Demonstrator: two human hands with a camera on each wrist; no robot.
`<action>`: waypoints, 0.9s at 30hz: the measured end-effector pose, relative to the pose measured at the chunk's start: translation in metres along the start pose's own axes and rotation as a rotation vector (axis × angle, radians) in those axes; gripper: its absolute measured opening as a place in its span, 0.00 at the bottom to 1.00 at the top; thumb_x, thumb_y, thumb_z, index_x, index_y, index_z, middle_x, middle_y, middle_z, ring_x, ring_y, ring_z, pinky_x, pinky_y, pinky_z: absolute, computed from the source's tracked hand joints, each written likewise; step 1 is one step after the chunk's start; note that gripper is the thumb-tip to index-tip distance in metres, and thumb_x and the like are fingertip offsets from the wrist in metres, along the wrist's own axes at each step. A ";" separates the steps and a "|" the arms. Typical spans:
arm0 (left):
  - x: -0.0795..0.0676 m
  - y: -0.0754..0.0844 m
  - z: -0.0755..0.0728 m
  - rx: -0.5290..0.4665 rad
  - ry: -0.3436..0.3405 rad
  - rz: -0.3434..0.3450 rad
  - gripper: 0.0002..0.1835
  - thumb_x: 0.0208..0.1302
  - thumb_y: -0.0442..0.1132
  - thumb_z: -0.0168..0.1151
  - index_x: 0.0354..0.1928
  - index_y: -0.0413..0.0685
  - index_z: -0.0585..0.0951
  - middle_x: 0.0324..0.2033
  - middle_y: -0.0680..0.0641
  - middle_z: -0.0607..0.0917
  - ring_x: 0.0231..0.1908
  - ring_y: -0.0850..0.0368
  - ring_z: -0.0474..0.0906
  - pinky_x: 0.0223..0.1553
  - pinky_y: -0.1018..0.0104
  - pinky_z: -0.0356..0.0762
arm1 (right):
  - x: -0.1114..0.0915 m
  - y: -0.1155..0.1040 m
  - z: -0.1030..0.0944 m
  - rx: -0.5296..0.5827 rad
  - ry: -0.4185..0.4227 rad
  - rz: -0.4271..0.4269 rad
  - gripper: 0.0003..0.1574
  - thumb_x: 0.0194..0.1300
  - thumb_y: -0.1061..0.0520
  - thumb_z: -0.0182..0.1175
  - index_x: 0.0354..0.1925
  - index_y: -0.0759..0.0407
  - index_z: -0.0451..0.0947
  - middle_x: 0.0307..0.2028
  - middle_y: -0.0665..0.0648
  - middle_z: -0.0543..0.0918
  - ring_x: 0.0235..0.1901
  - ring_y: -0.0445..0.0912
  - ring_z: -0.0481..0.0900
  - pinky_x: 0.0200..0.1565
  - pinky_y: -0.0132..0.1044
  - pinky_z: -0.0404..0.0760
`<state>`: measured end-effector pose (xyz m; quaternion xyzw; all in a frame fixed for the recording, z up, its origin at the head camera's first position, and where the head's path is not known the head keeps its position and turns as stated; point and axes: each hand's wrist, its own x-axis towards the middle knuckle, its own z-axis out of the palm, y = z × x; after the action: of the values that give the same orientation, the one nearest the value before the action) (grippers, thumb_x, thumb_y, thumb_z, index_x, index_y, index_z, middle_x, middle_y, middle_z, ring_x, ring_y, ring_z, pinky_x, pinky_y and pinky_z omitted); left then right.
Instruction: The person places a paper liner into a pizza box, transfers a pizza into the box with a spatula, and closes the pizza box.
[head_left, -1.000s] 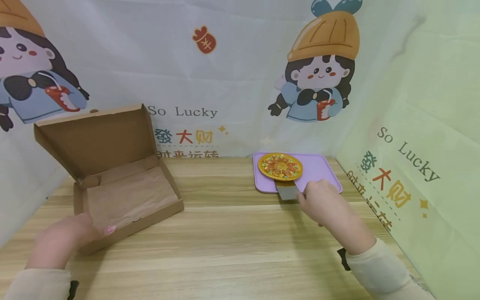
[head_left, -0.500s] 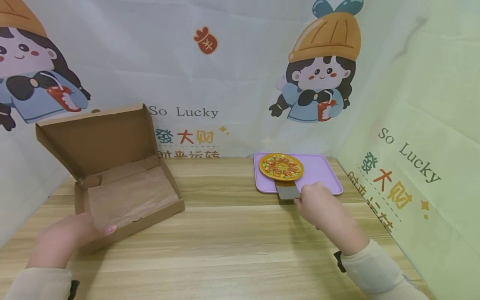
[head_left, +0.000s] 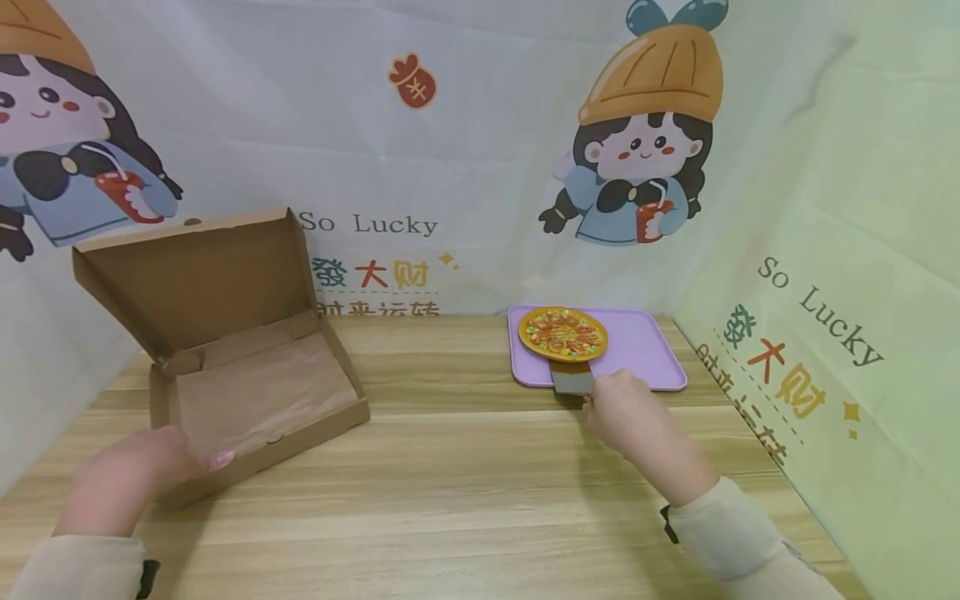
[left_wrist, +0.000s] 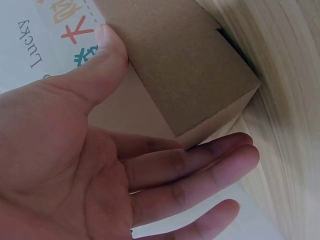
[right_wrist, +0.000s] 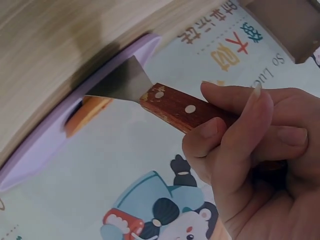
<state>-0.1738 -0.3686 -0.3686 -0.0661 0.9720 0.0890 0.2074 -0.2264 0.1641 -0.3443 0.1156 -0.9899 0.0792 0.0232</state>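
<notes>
My right hand (head_left: 633,425) grips the riveted wooden handle (right_wrist: 175,107) of a metal spatula (right_wrist: 120,82), fingers curled around it. In the head view, the spatula's flat blade (head_left: 572,382) reaches under the near edge of a small pizza (head_left: 562,335). That pizza lies on the left part of a purple tray (head_left: 641,354). On the other side, my left hand (head_left: 131,479) holds the front left corner of an open cardboard pizza box (head_left: 322,429). Its thumb (left_wrist: 107,55) lies against the box edge, and the other fingers extend past the corner in the left wrist view.
Brown paper (head_left: 262,387) lines the box, whose raised lid (head_left: 202,283) leans back near the rear cloth. Wooden tabletop (head_left: 450,467) lies between box and tray. Printed cloth walls (head_left: 465,150) stand behind and at the sides.
My right hand has shifted slightly left with the spatula, and less of the blade's near end shows. Pizza, tray, box and left hand look unmoved.
</notes>
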 end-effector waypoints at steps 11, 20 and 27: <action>-0.004 0.004 -0.002 -0.006 -0.020 -0.022 0.58 0.71 0.77 0.52 0.66 0.19 0.71 0.63 0.13 0.71 0.62 0.09 0.69 0.54 0.15 0.71 | 0.010 0.002 0.007 -0.001 0.009 0.005 0.07 0.68 0.64 0.64 0.33 0.69 0.84 0.26 0.63 0.84 0.23 0.50 0.78 0.24 0.37 0.78; -0.003 0.001 0.000 -0.017 0.004 -0.027 0.61 0.71 0.79 0.50 0.66 0.14 0.68 0.61 0.11 0.70 0.60 0.08 0.70 0.52 0.15 0.73 | 0.017 0.004 0.009 0.006 -0.023 0.039 0.02 0.59 0.70 0.63 0.32 0.68 0.83 0.27 0.63 0.84 0.24 0.50 0.79 0.24 0.36 0.79; -0.002 0.000 0.001 -0.016 0.001 -0.023 0.61 0.70 0.79 0.50 0.66 0.16 0.68 0.62 0.12 0.71 0.60 0.09 0.70 0.52 0.16 0.73 | 0.023 0.005 0.015 0.000 -0.031 0.039 0.04 0.57 0.71 0.63 0.32 0.69 0.84 0.28 0.65 0.85 0.25 0.52 0.80 0.25 0.38 0.82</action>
<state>-0.1717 -0.3680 -0.3690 -0.0789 0.9705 0.0943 0.2073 -0.2502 0.1618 -0.3586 0.0974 -0.9922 0.0777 0.0065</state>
